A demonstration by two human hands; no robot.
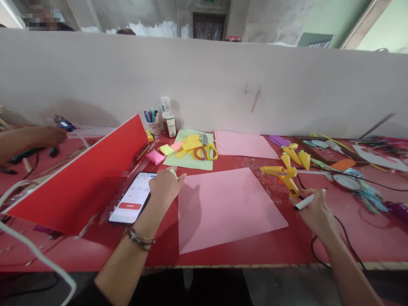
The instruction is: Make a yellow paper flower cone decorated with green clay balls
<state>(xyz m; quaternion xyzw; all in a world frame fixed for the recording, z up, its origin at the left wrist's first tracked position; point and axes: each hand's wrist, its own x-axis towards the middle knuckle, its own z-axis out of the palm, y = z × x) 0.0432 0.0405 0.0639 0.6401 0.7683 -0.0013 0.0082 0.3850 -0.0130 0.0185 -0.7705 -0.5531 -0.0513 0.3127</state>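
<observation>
A sheet of pink paper (232,208) lies on the red table in front of me. My left hand (165,185) is closed at its upper left corner, and a small light-green piece (173,173) shows at its fingers. Beside that wrist lies a phone (130,199) with a running timer on its screen. My right hand (315,212) grips a white marker (308,200) with black ends. Its fingertips are close to the handle of a yellow glue gun (288,176); whether they touch it I cannot tell. Several yellow paper cones (304,159) lie behind the glue gun.
A red board (95,174) leans at the left, with a co-worker's hand (47,140) beyond it. Scissors (205,152) and yellow scraps lie on a green sheet (191,163). Behind are a pen cup (154,127), a bottle (167,114) and another pink sheet (245,143). A cable (347,238) trails at right.
</observation>
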